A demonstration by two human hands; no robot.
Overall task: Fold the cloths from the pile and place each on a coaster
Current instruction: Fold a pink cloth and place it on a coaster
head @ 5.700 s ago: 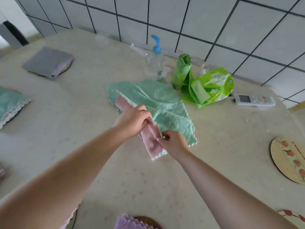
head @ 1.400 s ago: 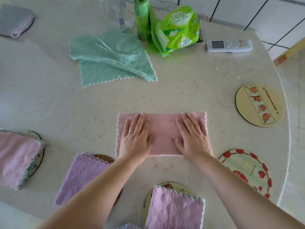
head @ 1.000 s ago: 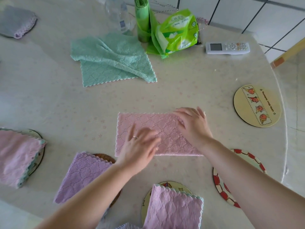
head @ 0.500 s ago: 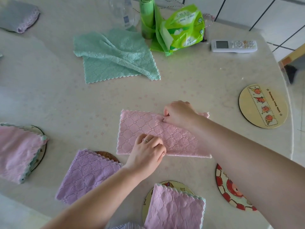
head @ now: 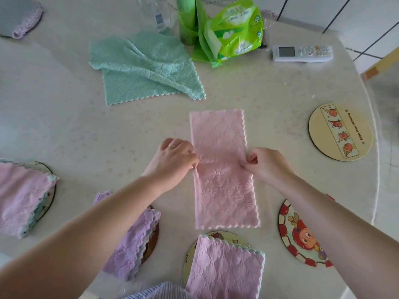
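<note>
A pink cloth (head: 222,169), folded into a long strip, lies lengthwise away from me in the middle of the table. My left hand (head: 172,160) pinches its left edge at mid-length. My right hand (head: 266,164) pinches its right edge opposite. A rumpled green cloth (head: 144,67) lies flat further back. Two round coasters stand bare at the right: a yellow one (head: 341,131) and a red-rimmed one (head: 302,236). A folded pink cloth (head: 224,270) covers a coaster (head: 222,236) near me.
A folded purple cloth (head: 131,240) and a pink one (head: 21,199) lie on coasters at the left, and a grey one (head: 18,18) at the far left corner. A green packet (head: 231,29), a green roll (head: 186,18), a clear bottle (head: 159,14) and a white remote (head: 302,53) line the back. The table's edge (head: 375,169) curves at the right.
The pink strip lay crosswise under my flat palms; it has been turned a quarter turn and points away from me, and both hands have moved to pinch its long edges at mid-length.
</note>
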